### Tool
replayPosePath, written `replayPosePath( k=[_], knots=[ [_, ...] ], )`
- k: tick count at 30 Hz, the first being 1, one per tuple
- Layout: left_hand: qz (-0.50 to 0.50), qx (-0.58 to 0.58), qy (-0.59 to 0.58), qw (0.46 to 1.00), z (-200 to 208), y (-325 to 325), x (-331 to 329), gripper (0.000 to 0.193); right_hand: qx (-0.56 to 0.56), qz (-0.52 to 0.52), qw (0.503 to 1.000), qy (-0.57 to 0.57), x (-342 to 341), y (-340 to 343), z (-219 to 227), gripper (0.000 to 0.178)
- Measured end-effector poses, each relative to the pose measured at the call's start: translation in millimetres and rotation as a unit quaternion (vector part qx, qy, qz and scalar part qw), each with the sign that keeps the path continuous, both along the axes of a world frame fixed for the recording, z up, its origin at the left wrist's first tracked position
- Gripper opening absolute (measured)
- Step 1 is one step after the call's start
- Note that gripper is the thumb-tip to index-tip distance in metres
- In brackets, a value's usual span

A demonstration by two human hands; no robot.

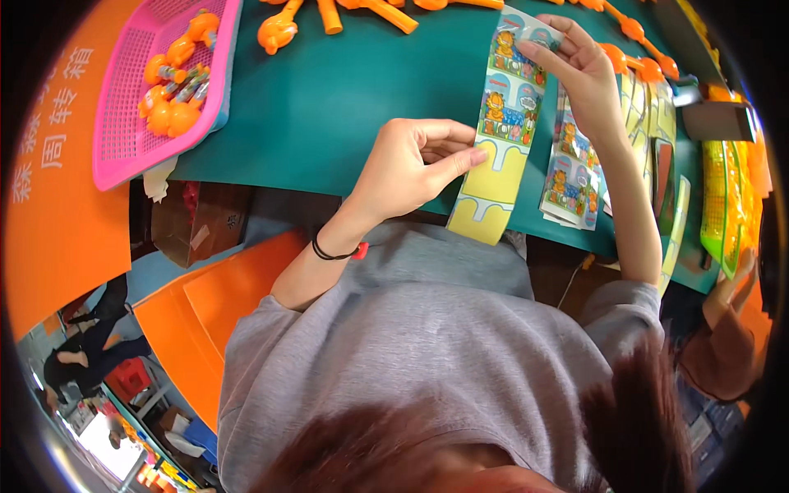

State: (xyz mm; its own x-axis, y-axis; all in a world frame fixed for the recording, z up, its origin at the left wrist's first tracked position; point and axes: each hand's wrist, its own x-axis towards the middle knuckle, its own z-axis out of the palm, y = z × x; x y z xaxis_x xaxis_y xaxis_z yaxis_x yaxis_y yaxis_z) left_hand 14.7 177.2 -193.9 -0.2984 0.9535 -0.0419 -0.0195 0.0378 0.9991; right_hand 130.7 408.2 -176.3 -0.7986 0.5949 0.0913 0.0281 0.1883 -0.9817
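Card strip (503, 123) stretches over the green tabletop (345, 99): we pinch its near part with the left hand (411, 168) and its far end with the right hand (575, 74), keeping it taut and flat.

Premises present as a toy packing workshop. A green work table (345, 90) carries rows of orange plastic toys (329, 16), a pink basket (123, 99) of toys, stacked printed backing cards (571, 177); orange crates (205, 312) stand alongside.
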Motion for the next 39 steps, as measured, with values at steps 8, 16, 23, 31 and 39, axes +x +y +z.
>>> replayPosePath(
  k=[8,16,23,31,39],
  knots=[
    [0.119,0.044,-0.064,0.990,-7.5,11.2,17.5,0.021,0.387,0.063,0.920,0.003,27.8,-69.5,21.7,0.023],
    [0.065,0.016,0.043,0.997,-7.5,14.6,15.1,0.016,0.298,0.071,0.952,0.009,33.2,-69.4,1.2,0.015],
    [0.101,0.051,0.023,0.993,-10.5,16.3,15.7,0.021,0.299,0.043,0.952,0.044,31.5,-72.5,-1.1,0.018],
    [0.064,0.030,0.005,0.997,-11.5,16.9,15.5,0.021,0.397,0.031,0.917,0.031,30.8,-75.5,-7.6,0.014],
    [0.102,0.052,0.000,0.993,-15.4,16.9,16.5,0.017,0.102,-0.038,0.994,-0.016,29.9,-41.1,-14.9,0.012]
  ],
)
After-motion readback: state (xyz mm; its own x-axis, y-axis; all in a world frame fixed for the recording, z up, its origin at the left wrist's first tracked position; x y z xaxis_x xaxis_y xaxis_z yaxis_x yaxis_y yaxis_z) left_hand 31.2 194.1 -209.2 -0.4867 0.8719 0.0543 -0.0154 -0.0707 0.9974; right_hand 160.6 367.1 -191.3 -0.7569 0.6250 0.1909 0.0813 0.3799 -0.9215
